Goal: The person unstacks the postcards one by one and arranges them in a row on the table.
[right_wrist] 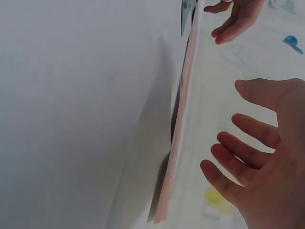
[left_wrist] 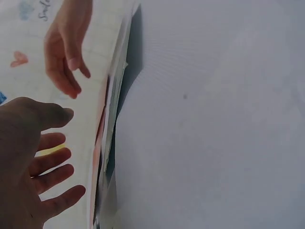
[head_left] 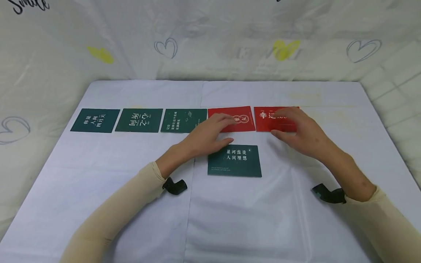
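My left hand (head_left: 208, 135) hovers with spread fingers over the left red card (head_left: 246, 124), its thumb at the upper edge of a dark green card (head_left: 234, 166) that lies nearer me by itself. My right hand (head_left: 304, 133) is held over the right red card (head_left: 263, 126), covering part of its white lettering. Both wrist views show the fingers of the left hand (left_wrist: 52, 162) and the right hand (right_wrist: 257, 148) apart, with nothing between them.
Left of the red cards, three green cards continue the row: one with small drawings (head_left: 179, 120), one with large characters (head_left: 139, 120) and a bluish-green one (head_left: 95, 120). A white cloth (head_left: 138, 212) covers the table. White sheeting with drawn hearts (head_left: 166, 47) rises behind it.
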### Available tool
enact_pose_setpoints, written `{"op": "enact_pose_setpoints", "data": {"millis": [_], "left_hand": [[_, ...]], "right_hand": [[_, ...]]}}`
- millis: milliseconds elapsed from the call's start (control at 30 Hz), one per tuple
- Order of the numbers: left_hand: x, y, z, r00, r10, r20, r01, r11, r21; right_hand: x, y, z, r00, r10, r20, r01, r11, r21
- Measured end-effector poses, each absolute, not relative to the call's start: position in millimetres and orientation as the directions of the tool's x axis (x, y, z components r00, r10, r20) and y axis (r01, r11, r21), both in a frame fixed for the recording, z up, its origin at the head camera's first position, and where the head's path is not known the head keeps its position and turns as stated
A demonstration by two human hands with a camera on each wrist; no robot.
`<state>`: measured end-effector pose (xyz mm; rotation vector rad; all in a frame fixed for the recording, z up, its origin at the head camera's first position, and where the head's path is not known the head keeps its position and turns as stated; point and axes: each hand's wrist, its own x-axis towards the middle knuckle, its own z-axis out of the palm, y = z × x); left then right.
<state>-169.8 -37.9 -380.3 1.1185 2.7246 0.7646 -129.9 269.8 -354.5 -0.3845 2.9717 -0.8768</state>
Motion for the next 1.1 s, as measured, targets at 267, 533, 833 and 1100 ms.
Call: {"op": "enact_pose_setpoints", "data": {"millis": [267, 533, 833, 1100], "left_hand": [[-157.1, -49.5, -379.8, -0.700, 0.711, 0.075, 0.644, 0.582, 0.497], [-148.1, -56.2, -379.9, -0.687, 0.726, 0.013, 0.634, 0.591, 0.499], [-143.2, -61.5, -381.6, -0.673, 0.740, -0.018, 0.646, 0.599, 0.474], [-138.1, -65.7, -381.5, -0.644, 0.765, -0.003, 0.680, 0.573, 0.458]], "right_hand": [[-114.6, 248.3, -348.3, -0.953, -0.297, 0.065, -0.286, 0.799, -0.530], [-105.3, 235.5, -347.8, -0.942, -0.335, 0.037, -0.302, 0.791, -0.532], [-97.6, 225.8, -354.1, -0.907, -0.417, -0.058, -0.325, 0.782, -0.532], [-94.2, 215.3, -362.0, -0.877, -0.441, -0.189, -0.309, 0.821, -0.481]]}}
